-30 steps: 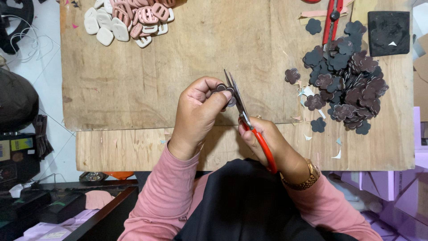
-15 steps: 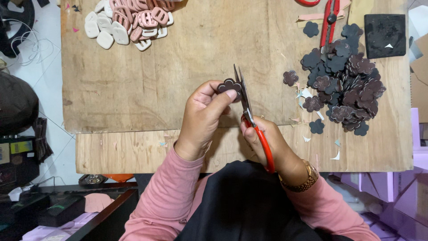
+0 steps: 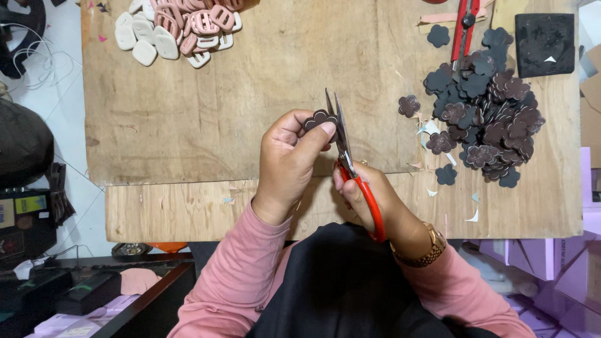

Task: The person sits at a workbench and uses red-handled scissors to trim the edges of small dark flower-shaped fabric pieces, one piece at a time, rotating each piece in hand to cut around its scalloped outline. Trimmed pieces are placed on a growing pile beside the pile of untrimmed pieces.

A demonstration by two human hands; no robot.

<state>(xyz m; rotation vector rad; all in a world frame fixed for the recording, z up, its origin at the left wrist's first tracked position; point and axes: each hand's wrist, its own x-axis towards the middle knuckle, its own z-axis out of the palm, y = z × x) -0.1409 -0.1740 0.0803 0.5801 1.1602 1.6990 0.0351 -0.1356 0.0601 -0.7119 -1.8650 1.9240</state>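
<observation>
My left hand (image 3: 289,159) pinches a small dark flower-shaped piece (image 3: 318,119) between thumb and fingers, above the wooden board (image 3: 219,119). My right hand (image 3: 369,197) grips red-handled scissors (image 3: 350,166), whose blades point up and lie against the right edge of the flower piece. Both hands hover over the board's near edge, in front of my body. A pile of dark flower-shaped pieces (image 3: 488,119) lies to the right on the board, with one loose flower (image 3: 409,105) beside it.
A heap of white and pink buckle-shaped pieces (image 3: 178,28) sits at the board's far left. A second pair of red scissors (image 3: 463,28) and a black square block (image 3: 544,44) lie at the far right. Paper offcuts (image 3: 438,134) are scattered near the pile.
Both hands, with the flower piece and scissors, have risen a little toward the far side of the board. The scissor blades now stand more upright.
</observation>
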